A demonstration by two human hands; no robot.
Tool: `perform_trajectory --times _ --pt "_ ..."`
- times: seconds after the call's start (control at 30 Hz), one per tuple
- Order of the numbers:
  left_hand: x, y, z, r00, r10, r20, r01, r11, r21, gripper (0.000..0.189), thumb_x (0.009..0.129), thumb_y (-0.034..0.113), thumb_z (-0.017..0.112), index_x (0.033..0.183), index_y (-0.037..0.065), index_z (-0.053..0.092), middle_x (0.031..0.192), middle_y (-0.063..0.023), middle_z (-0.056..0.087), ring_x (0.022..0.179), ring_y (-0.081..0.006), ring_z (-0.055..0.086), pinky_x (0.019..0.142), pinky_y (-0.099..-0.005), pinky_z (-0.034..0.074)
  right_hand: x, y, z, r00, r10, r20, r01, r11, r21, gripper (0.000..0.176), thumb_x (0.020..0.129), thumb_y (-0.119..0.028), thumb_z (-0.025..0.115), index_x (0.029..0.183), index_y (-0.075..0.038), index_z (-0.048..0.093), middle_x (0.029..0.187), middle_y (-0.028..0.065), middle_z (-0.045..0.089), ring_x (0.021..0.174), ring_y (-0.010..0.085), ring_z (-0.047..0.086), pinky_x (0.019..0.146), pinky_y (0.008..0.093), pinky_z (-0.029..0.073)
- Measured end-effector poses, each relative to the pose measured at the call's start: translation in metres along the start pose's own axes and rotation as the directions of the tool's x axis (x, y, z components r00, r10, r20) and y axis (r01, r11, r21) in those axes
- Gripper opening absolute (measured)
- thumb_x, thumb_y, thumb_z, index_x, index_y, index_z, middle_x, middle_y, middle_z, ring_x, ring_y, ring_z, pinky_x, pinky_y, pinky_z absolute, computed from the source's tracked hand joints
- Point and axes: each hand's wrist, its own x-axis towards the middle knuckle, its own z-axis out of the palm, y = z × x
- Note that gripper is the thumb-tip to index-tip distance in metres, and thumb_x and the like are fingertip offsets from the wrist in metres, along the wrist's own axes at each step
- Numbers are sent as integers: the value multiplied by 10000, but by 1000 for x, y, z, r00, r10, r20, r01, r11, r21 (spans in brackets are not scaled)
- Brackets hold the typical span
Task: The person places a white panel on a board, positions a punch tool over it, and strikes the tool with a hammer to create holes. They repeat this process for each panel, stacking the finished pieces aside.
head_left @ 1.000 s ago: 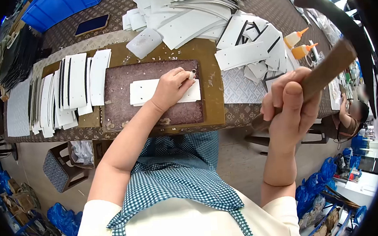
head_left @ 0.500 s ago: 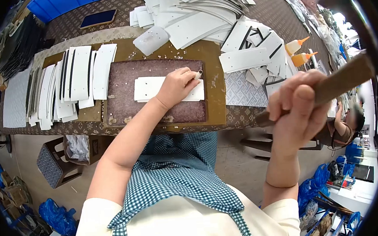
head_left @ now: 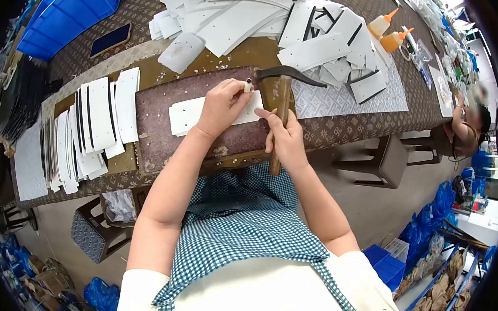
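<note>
My left hand is closed around a short upright punch with a white-wrapped shaft, at the right end of a white strip stack. Beneath the stack is a dark reddish board; the strips carry small dark holes. In my right hand is a hammer, gripped by its wooden handle. Its dark curved head sits just right of the punch, and an extended finger reaches the strips' right edge.
Stacked white strips with black edges stand at left. Behind lie a loose white heap, a phone and a blue bin. Two orange-tipped glue bottles stand at right. Another person sits far right; a brown stool is nearer.
My right hand has brought the hammer down and left from its raised position to beside the punch. My left hand still holds the punch on the strips. The view has shifted slightly.
</note>
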Motion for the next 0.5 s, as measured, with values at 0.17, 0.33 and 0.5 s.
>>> perform_trajectory --times 0.17,0.33,0.5 --pt "-1 2 4 979 -169 -112 163 985 -58 181 818 120 783 834 9 642 759 -89 619 636 -186 597 608 -307 507 1 9 0 1000 -8 -8 8 1000 -6 176 1047 -194 493 1056 -20 470 1140 181 700 446 91 527 412 221 432" --pt "-4 4 -5 914 -390 -108 371 914 -164 182 822 104 793 832 -6 649 781 -24 648 665 -117 592 619 -281 510 1 10 2 999 -15 -31 15 1000 -20 205 1039 -197 504 1059 5 482 1104 135 723 446 98 547 415 237 441" --pt "-19 16 -10 992 -125 -1 124 984 -130 190 835 74 762 1020 33 743 947 -85 728 797 -173 696 692 -285 550 1 12 0 1000 -11 -22 11 1000 -27 208 1052 -217 482 1077 -10 474 1127 169 706 453 92 536 416 222 437"
